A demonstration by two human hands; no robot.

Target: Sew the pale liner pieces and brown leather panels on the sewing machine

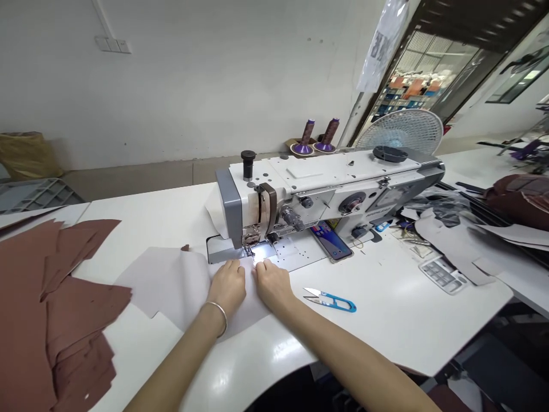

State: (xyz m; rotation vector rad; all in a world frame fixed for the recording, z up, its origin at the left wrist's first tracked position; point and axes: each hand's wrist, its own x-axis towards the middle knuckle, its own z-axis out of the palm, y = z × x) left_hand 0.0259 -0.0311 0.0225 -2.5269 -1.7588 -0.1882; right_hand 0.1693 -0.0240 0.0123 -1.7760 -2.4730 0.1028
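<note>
Left hand (227, 287) and right hand (271, 284) are just pressing flat on a pale fabric panel (171, 286), not gripping, right up by the sewing machine's (326, 189) presser foot (252, 243), with blue thread snips (330, 300) to the right, stacked brown cut pieces (51, 303) left, and the white table's (398, 315) curved edge near.

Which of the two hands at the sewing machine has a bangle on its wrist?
The left hand wears the thin silver bangle. The right hand, nearer the blue-handled thread snips, has a bare wrist.
</note>
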